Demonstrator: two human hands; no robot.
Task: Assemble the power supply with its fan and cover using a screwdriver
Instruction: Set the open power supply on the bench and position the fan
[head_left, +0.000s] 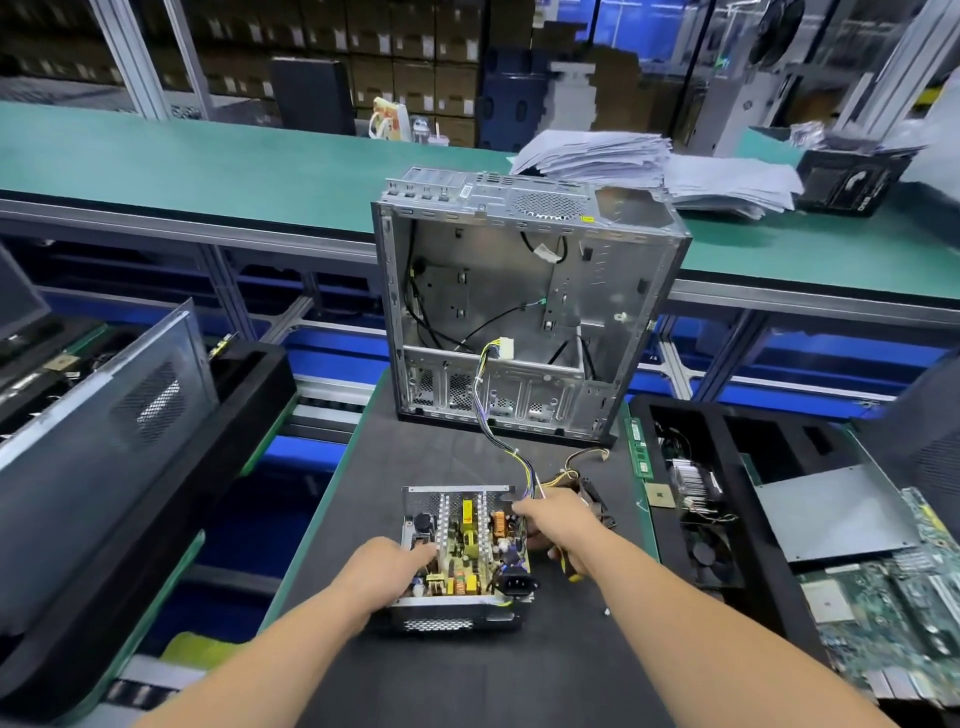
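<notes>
The open power supply (467, 545) lies on the dark mat with its circuit board exposed and its cable bundle running up into the computer case (519, 312). My left hand (387, 571) grips the supply's left wall, fingers curled over the edge. My right hand (558, 525) holds a screwdriver (570, 570) with a yellow and black handle; its fingers reach the supply's far right corner. A small black fan (595, 501) with wires lies just behind my right hand, partly hidden. I cannot tell where the supply's cover is.
The empty metal case stands upright at the far end of the mat. A black tray (769, 597) to the right holds a fan, memory sticks, a grey panel and motherboards. Another case panel (104, 441) leans at the left. A paper stack (649, 166) sits on the green bench.
</notes>
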